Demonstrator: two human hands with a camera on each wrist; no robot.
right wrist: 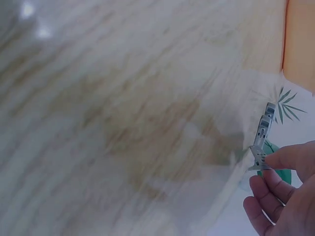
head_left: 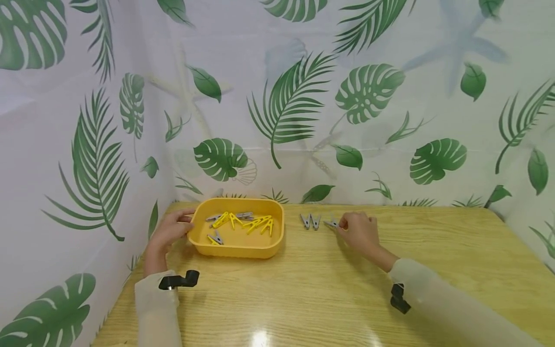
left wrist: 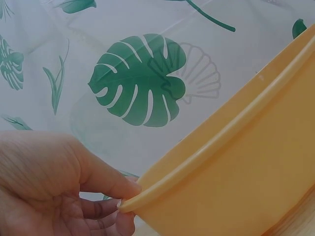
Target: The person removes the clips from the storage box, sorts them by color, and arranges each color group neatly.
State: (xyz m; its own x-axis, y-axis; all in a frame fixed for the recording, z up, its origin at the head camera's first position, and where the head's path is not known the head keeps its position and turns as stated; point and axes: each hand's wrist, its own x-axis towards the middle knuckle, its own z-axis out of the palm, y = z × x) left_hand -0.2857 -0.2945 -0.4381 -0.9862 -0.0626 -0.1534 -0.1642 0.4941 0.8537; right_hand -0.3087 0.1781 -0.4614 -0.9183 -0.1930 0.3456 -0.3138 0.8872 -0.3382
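A yellow plastic basket (head_left: pixel 236 251) stands on the table, with several yellow and grey clothespins inside it. My left hand (head_left: pixel 171 230) pinches the basket's left rim between thumb and fingers, as the left wrist view shows close up beside the basket wall (left wrist: pixel 216 177). To the right of the basket, my right hand (head_left: pixel 359 233) pinches a grey clothespin (head_left: pixel 331 224) close over the table. In the right wrist view this clothespin (right wrist: pixel 259 158) sits between thumb and fingertips. Two grey clothespins (head_left: pixel 310 221) stand side by side just left of it.
The wooden table (head_left: pixel 277 299) runs back to a white wall covering (head_left: pixel 303 178) printed with green leaves. Another stretch of this covering (head_left: pixel 43 193) borders the table on the left. A dark camera mount sits on each sleeve near the wrist.
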